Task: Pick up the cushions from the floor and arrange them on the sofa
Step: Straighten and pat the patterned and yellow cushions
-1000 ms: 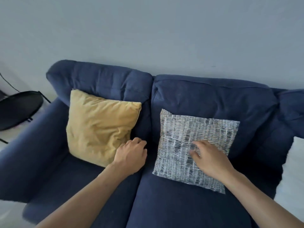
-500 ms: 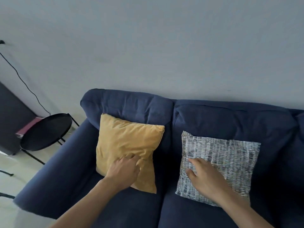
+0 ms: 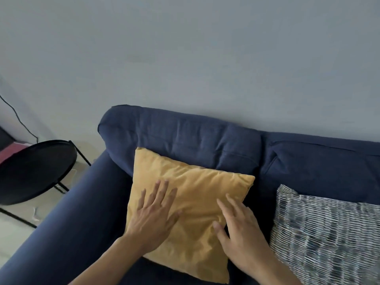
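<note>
A yellow cushion leans against the backrest of the dark blue sofa, on its left seat. My left hand lies flat on the cushion's left half with fingers spread. My right hand rests on the cushion's right edge, fingers apart, holding nothing. A black-and-white patterned cushion leans against the backrest on the seat to the right, apart from both hands.
A round black side table on thin legs stands left of the sofa's armrest. A black cable runs down the grey wall. Pale floor shows at the lower left.
The view has swung left. My right hand left the patterned cushion and came onto the yellow one. My left hand opened from a loose fist and spread flat on the yellow cushion.
</note>
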### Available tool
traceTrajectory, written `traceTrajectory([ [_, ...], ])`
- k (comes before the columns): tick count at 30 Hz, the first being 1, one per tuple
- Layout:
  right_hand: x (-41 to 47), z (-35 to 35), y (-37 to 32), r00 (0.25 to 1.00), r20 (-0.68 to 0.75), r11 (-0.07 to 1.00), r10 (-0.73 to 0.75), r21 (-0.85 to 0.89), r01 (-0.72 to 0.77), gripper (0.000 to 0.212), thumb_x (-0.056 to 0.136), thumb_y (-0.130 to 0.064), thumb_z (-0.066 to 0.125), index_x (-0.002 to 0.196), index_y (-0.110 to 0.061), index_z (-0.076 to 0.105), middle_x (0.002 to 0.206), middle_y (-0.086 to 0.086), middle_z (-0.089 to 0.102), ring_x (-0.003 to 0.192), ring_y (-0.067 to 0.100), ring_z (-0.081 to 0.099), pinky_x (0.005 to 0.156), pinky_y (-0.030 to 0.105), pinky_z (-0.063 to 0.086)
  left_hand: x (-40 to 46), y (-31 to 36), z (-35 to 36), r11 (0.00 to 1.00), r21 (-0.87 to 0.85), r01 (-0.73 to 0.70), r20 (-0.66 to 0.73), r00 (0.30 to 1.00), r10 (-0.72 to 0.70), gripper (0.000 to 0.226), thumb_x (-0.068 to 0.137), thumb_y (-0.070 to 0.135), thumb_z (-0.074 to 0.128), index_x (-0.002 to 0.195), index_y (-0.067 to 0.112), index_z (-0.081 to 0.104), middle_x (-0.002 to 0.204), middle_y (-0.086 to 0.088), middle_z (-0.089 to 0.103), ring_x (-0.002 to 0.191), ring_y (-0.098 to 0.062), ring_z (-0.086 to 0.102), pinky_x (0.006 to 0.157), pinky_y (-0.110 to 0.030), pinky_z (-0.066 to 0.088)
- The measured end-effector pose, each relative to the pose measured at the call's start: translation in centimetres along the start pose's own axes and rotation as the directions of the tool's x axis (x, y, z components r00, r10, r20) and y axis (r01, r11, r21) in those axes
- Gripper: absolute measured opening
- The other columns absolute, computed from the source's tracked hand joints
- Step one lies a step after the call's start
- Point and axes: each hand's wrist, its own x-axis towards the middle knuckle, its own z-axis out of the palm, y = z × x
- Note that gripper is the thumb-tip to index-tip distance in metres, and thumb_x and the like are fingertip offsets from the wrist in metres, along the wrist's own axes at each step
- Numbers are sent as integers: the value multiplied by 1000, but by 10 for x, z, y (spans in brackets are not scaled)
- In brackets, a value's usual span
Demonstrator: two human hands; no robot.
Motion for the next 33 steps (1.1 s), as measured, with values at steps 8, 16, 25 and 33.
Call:
traceTrajectory([
  [8, 102, 111, -69, 951, -262, 960, -163, -263, 92, 71, 112, -48, 35, 173, -16, 17, 183, 8, -1, 170, 28, -2, 133, 63, 11, 79, -77, 62, 955, -110, -277, -313, 921, 231, 64, 116, 50, 15, 173, 24, 0, 181, 4, -15, 167, -20, -16, 134, -52, -4],
  [16, 152, 143, -60, 921, -370, 916, -120, -399, -41, 75, 112, -58, 33, 172, -16, 18, 182, 9, 7, 169, 30, 6, 130, 72, 13, 143, -109, 107, 941, 8, -337, -433, 847, 307, 67, 114, 56, 19, 171, 21, 25, 181, -6, 11, 168, -28, 7, 130, -67, 16],
  [25, 174, 120, 6, 860, -505, 884, -76, -433, -176, 74, 112, -59, 22, 173, -16, 17, 182, 7, 12, 169, 29, 10, 132, 67, 12, 181, -172, 114, 982, -95, -161, -391, 913, 112, 82, 107, 73, 10, 173, 24, 9, 182, -2, -3, 168, -20, -6, 134, -61, 6],
  [33, 126, 63, 27, 618, -744, 924, 255, -2, -383, 45, 105, -37, 54, 145, -17, 59, 148, 18, 52, 129, 45, 51, 110, 60, 41, 177, -180, 65, 876, -482, 23, -460, 844, -276, 51, 112, 48, 44, 157, 24, 45, 156, -8, 47, 136, -33, 50, 112, -54, 40],
])
